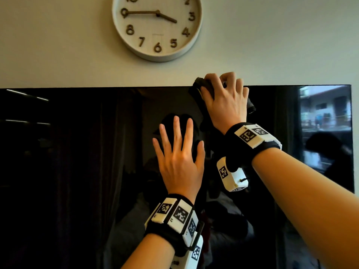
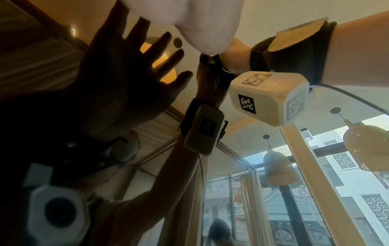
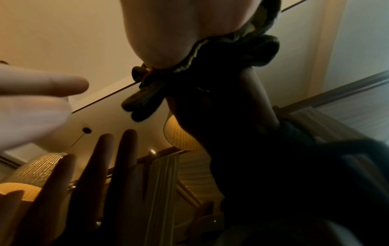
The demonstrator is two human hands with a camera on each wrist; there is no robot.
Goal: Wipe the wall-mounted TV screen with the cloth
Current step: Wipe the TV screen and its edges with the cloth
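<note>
The black wall-mounted TV screen (image 1: 77,152) fills the lower part of the head view and mirrors the room. At its top edge my right hand (image 1: 225,98) grips a bunched dark cloth (image 1: 204,86), fingers curled over the TV's top rim. In the right wrist view the cloth (image 3: 242,43) shows crumpled under the palm, with a yellowish edge. My left hand (image 1: 178,152) lies flat on the glass below and left of the right hand, fingers straight and spread. The left wrist view shows its reflection on the screen (image 2: 118,79).
A round pale wall clock (image 1: 157,26) hangs just above the TV, left of my right hand. The TV's right edge (image 1: 351,133) lies far right, with bare wall beyond. Windows and hanging lamps show only as reflections.
</note>
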